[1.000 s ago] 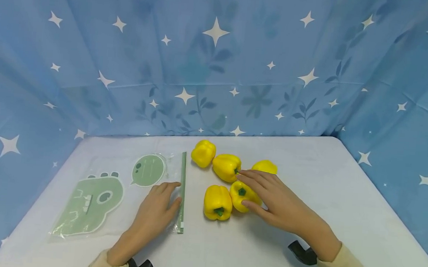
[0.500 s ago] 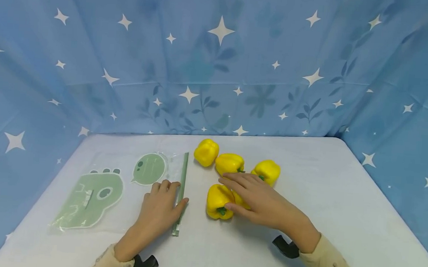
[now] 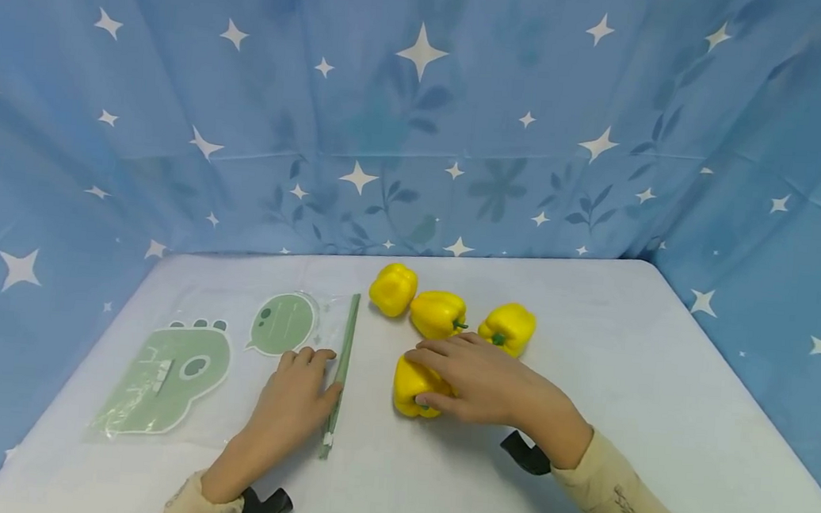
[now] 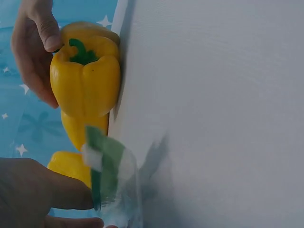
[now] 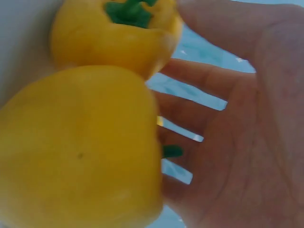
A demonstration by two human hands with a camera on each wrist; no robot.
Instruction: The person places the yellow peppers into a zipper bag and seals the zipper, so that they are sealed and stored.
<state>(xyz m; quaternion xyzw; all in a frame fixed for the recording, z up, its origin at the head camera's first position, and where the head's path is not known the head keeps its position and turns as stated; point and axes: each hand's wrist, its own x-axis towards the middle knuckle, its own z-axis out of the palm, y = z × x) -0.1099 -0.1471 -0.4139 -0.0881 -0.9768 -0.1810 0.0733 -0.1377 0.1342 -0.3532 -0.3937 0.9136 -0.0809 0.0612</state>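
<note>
My left hand [image 3: 293,395] pinches the green zip edge of a clear zip bag [image 3: 237,387] with dinosaur print. In the left wrist view the thumb lies against the green zip strip [image 4: 111,161], which stands up off the table. My right hand [image 3: 476,380] reaches over a front yellow bell pepper [image 3: 412,384], its thumb near the stem. Another bell pepper [image 5: 80,152] sits beneath that palm, mostly hidden in the head view. Seen from the right wrist, the fingers extend loosely beyond the front pepper, with the thumb at its top.
Behind the hand lie more yellow bell peppers: one at the back left [image 3: 394,289], one in the middle [image 3: 438,314] and one at the right [image 3: 509,327]. White cloth covers the table [image 3: 626,343]. A blue starry curtain [image 3: 419,130] hangs around it.
My right hand has moved left over the peppers to the front one, uncovering the right-hand pepper. My left hand has closed on the zip edge, which now tilts and has shifted slightly left.
</note>
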